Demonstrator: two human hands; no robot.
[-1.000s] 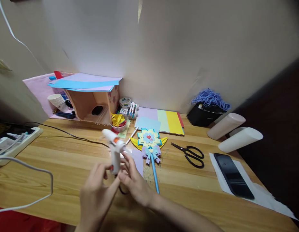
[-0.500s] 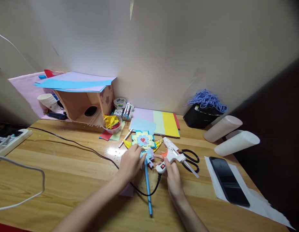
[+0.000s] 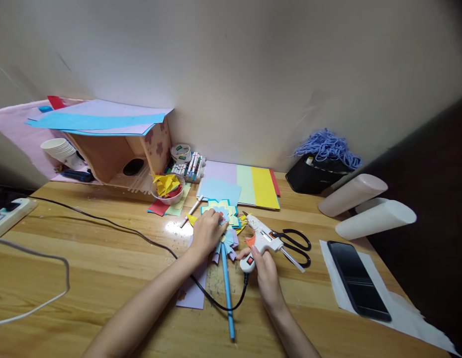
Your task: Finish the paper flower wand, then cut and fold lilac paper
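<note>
A layered paper flower (image 3: pixel 231 219) in blue and pale yellow lies on the wooden table, with yellow paper leaves at its sides and a lilac-blue fringe (image 3: pixel 231 242) below. From it a blue paper stem (image 3: pixel 228 293) runs toward me. My left hand (image 3: pixel 208 232) rests over the flower's left and middle part, fingers curled down on it; the fingertips are partly hidden. In my right hand (image 3: pixel 267 271) is a white and orange hot glue gun (image 3: pixel 266 237), held by its handle, nozzle toward the flower's right side. A clear glue stick (image 3: pixel 292 259) sticks out behind.
Black-handled scissors (image 3: pixel 300 243) lie beside the glue gun, whose black cord (image 3: pixel 156 242) crosses the table. A phone (image 3: pixel 359 281), white rolls (image 3: pixel 376 219) and a black yarn holder (image 3: pixel 313 176) stand right. Coloured paper (image 3: pixel 266 186), markers, a bowl of scraps (image 3: pixel 171 199) and a cardboard box house (image 3: pixel 156 149) are behind.
My left hand has shifted up from the fringe and stem onto the flower's face, covering its red centre. My right hand keeps the glue gun, its nozzle slightly lower. The view has shifted a little.
</note>
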